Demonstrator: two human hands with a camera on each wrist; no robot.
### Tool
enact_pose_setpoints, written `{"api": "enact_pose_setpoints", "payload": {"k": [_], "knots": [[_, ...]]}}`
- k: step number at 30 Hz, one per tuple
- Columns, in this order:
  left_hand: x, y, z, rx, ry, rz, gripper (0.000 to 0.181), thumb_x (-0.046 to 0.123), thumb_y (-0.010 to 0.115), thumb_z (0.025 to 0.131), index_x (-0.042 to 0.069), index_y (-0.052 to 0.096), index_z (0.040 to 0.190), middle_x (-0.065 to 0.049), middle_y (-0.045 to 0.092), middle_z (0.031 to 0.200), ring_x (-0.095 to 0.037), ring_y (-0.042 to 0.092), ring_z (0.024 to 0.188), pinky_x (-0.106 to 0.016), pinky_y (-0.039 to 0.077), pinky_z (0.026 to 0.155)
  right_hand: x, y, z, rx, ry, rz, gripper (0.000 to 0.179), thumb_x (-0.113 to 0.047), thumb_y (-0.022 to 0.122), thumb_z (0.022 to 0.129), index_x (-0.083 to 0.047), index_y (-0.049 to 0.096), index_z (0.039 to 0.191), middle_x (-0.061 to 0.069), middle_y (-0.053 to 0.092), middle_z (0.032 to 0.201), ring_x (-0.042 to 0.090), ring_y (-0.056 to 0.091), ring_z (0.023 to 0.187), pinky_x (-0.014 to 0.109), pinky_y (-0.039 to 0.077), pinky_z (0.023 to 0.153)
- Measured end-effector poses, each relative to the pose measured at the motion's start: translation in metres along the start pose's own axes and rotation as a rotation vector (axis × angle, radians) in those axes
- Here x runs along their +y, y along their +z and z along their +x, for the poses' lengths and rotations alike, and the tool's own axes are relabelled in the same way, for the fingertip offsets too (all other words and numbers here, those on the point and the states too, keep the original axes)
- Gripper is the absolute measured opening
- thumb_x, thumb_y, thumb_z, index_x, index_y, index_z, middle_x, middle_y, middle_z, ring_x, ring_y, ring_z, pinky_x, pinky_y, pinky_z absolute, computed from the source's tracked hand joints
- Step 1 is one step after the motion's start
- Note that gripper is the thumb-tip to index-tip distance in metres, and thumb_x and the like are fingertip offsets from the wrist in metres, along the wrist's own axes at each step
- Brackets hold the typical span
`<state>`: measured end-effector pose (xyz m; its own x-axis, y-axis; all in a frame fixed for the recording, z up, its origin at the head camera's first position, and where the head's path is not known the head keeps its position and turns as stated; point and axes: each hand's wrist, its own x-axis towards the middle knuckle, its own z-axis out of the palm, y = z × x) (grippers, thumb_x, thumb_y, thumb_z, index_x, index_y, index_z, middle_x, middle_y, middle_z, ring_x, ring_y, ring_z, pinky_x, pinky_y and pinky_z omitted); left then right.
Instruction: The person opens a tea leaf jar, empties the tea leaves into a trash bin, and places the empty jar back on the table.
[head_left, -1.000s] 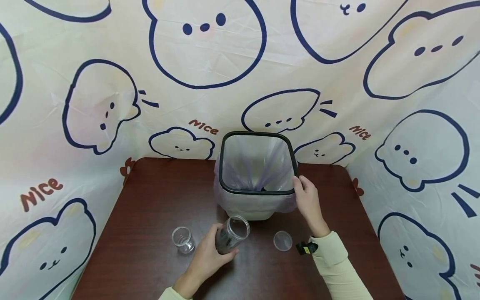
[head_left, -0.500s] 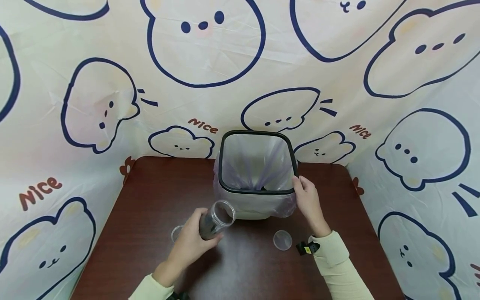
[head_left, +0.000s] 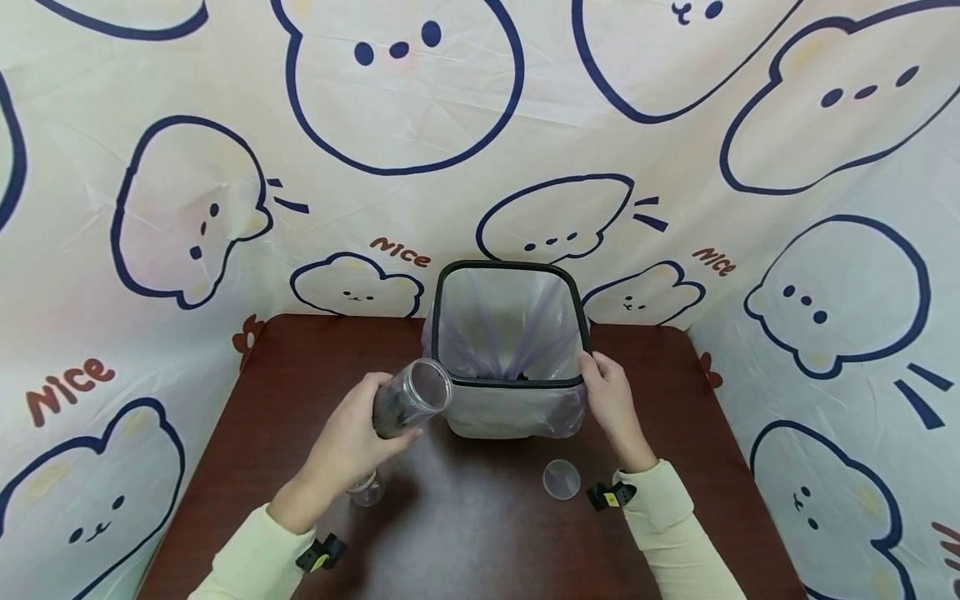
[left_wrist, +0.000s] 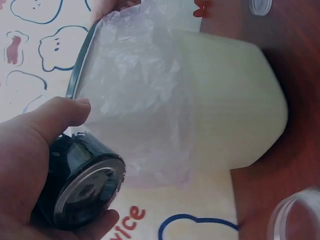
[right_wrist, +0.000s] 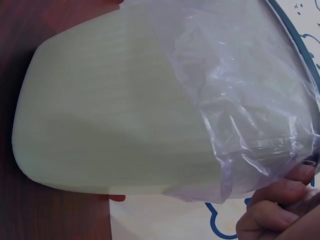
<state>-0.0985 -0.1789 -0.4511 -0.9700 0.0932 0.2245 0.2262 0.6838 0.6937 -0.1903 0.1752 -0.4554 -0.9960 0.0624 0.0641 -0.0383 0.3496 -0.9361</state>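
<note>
My left hand (head_left: pixel 337 446) grips a clear jar (head_left: pixel 411 398) with dark contents, raised and tilted with its open mouth toward the trash bin (head_left: pixel 483 423). In the head view the jar's mouth overlaps the bin's near left corner. The left wrist view shows the jar's round base (left_wrist: pixel 89 192) between thumb and fingers. My right hand (head_left: pixel 613 408) pinches the bin's dark rim and its liner at the near right corner. A thin purplish bag (right_wrist: pixel 240 100) lines the pale bin and hangs over its outside. Inside, a small dark bit (head_left: pixel 522 377) shows near the front.
A small clear cup (head_left: pixel 367 492) stands on the brown table (head_left: pixel 465 533), partly hidden behind my left wrist. Right of centre lies a clear round lid (head_left: pixel 562 480). Cartoon-printed cloth (head_left: pixel 405 100) encloses the table's back and sides.
My left hand has carried the jar leftward and up, from in front of the bin to its near left corner. My right hand has stayed on the rim.
</note>
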Motion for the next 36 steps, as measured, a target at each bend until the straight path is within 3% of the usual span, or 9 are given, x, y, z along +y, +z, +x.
{"api": "enact_pose_setpoints", "payload": {"k": [11,18,25,36], "knots": [[0.004,-0.024,0.023,-0.03,-0.036,0.033,0.07,0.021,0.09,0.077,0.003,0.048,0.13,-0.012,0.061,0.116,-0.03,0.061,0.105,-0.053,0.054,0.091,-0.003,0.002,-0.002,-0.001,0.026,0.058,0.044,-0.029,0.052,0.107,-0.01,0.041,0.069,-0.004,0.034,0.059,0.013,0.032,0.053,0.028,0.028,0.052],[0.004,-0.038,0.047,-0.032,-0.03,0.029,0.07,0.022,0.089,0.079,0.001,0.046,0.131,-0.017,0.06,0.121,-0.033,0.06,0.107,-0.054,0.052,0.094,-0.001,0.003,-0.002,0.023,0.027,0.061,0.043,-0.029,0.052,0.107,-0.01,0.042,0.07,-0.005,0.034,0.059,0.012,0.032,0.052,0.027,0.027,0.05],[-0.005,-0.045,0.069,-0.03,-0.041,0.033,0.071,0.022,0.087,0.081,0.0,0.045,0.134,-0.019,0.059,0.125,-0.035,0.06,0.109,-0.055,0.049,0.097,-0.002,0.003,-0.004,-0.003,0.05,0.086,0.042,-0.03,0.051,0.108,-0.009,0.043,0.072,-0.003,0.035,0.06,0.014,0.033,0.054,0.028,0.029,0.052],[-0.014,-0.05,0.091,-0.047,-0.063,0.115,0.076,0.025,0.085,0.083,-0.003,0.042,0.139,-0.023,0.057,0.128,-0.038,0.059,0.111,-0.056,0.05,0.097,-0.012,0.001,-0.006,-0.01,0.106,0.103,0.04,-0.027,0.05,0.108,-0.009,0.045,0.073,-0.001,0.037,0.061,0.013,0.036,0.053,0.027,0.031,0.051]]}}
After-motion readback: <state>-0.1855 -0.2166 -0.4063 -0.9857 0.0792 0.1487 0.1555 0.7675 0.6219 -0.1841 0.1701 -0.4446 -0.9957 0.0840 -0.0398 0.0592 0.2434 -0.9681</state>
